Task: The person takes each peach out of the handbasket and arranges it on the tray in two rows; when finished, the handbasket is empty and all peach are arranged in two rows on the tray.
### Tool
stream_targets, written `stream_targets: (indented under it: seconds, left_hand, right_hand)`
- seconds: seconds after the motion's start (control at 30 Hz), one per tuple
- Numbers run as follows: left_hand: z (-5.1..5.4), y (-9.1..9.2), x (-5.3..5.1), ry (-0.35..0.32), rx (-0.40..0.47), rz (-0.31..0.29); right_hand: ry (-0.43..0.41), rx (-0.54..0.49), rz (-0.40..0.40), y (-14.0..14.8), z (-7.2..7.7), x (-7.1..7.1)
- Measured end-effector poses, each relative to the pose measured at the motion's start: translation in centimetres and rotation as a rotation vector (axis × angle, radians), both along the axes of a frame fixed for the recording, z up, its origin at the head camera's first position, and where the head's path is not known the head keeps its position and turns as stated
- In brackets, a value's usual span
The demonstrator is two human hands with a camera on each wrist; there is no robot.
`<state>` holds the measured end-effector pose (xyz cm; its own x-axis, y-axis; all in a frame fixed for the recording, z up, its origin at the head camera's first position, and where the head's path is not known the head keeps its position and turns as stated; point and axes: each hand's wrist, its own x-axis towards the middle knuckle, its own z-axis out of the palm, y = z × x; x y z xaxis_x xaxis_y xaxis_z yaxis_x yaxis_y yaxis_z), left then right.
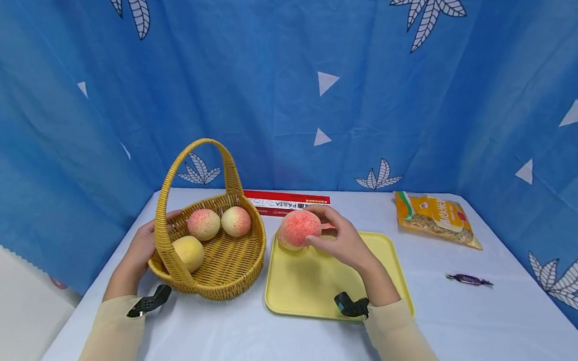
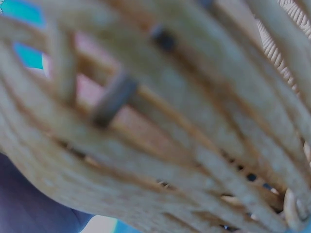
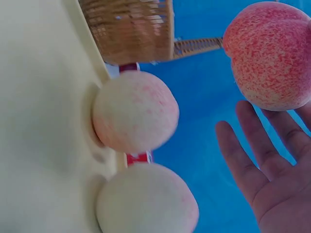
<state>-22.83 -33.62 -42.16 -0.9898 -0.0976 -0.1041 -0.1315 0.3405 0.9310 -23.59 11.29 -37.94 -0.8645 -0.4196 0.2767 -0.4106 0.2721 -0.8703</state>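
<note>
Stretches beige sleeves [image 1: 410, 348] nearest the camera. Touches the wicker basket [image 1: 231, 285] with the left grip [image 1: 140, 248]; cannot tell if clenched. Faces, past the yellow tray [image 1: 306, 293], a red box [image 1: 313, 199] marked "PASTA". Pinches one pink peach [image 1: 302, 226] in the right grip [image 1: 347, 241], near the tray's far edge.

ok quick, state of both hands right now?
Left hand: at the side of the basket; can't tell whether it's open or closed.
Right hand: closed, holding a pink-red peach.
</note>
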Motion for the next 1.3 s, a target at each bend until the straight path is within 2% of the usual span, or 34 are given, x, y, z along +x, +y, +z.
stream_targets:
  seconds: [0.47,0.7,0.97,1.3]
  left_hand:
    - [-0.1,0.0,0.0,-0.012,0.016,0.008]
    - [-0.1,0.0,0.0,0.007,0.01,-0.008]
    - [-0.5,-0.3,0.3,0.064,-0.007,-0.019]
    - [-0.3,-0.2,0.1,0.04,-0.001,-0.01]
  right_hand:
    - [0.014,-0.01,-0.113,4.5,1.8,-0.6]
    - [-0.019,0.044,-0.193,7.5,2.2,-0.8]
    - [-0.11,0.105,-0.245,10.9,1.7,-0.8]
    - [-0.133,0.179,-0.253,12.7,0.7,-1.0]
